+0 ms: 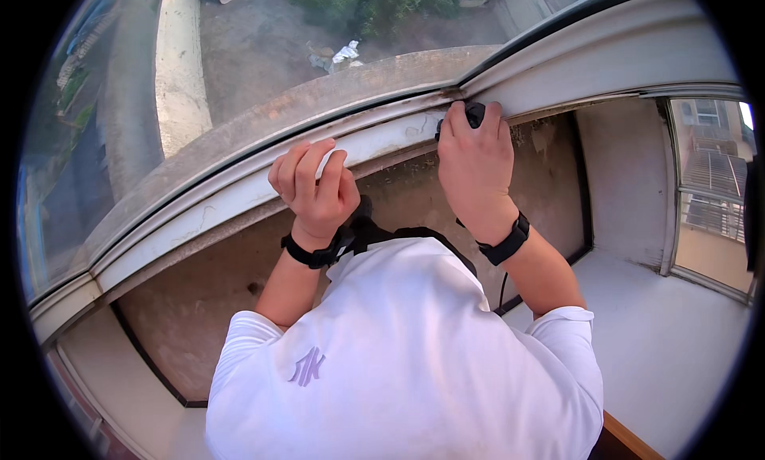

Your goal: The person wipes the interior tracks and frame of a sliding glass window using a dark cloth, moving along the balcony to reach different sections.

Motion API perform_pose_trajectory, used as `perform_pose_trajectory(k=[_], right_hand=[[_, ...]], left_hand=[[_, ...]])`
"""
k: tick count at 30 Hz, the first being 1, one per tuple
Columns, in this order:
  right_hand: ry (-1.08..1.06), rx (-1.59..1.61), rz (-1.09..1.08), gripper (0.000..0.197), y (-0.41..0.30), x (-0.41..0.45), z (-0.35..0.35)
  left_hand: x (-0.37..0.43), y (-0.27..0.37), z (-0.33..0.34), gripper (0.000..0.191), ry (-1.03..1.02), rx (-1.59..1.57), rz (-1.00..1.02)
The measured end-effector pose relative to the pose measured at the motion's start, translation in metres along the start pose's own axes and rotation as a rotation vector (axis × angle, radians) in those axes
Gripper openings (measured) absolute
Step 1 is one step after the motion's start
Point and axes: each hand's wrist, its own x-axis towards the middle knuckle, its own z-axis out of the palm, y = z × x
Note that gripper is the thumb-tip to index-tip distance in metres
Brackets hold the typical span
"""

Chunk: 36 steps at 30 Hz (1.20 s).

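Near the corner of the white window frame (382, 138), my right hand (478, 167) is closed around a small black object (475, 115), mostly covered by the fingers; its kind cannot be told. It rests at the inner ledge of the frame. My left hand (317, 188) is raised over the same ledge further left, palm up with curled fingers, and something white shows between its fingers; whether that is the frame behind or a held thing, I cannot tell. A black band with a small device sits on each wrist.
Beyond the window glass (251, 60) lie a concrete outer ledge (287, 104), a low wall (179, 71) and a tree (382, 3). A second window (711, 191) stands at the right. Below the ledge is a stained brown floor (203, 310).
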Motion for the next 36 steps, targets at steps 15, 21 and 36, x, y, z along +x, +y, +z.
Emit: perform_pose_trajectory(k=[15, 21, 36], right_hand=[[0.049, 0.057, -0.01, 0.046, 0.002, -0.02, 0.013], [0.014, 0.098, -0.037, 0.044, -0.027, -0.015, -0.002], [0.054, 0.125, 0.096, 0.034, 0.009, -0.027, -0.005]], left_hand=[[-0.013, -0.006, -0.001, 0.017, 0.144, -0.074, 0.001], [-0.011, -0.002, -0.001, 0.017, 0.113, -0.049, 0.029], [-0.005, 0.002, 0.001, 0.019, 0.078, 0.008, 0.005]])
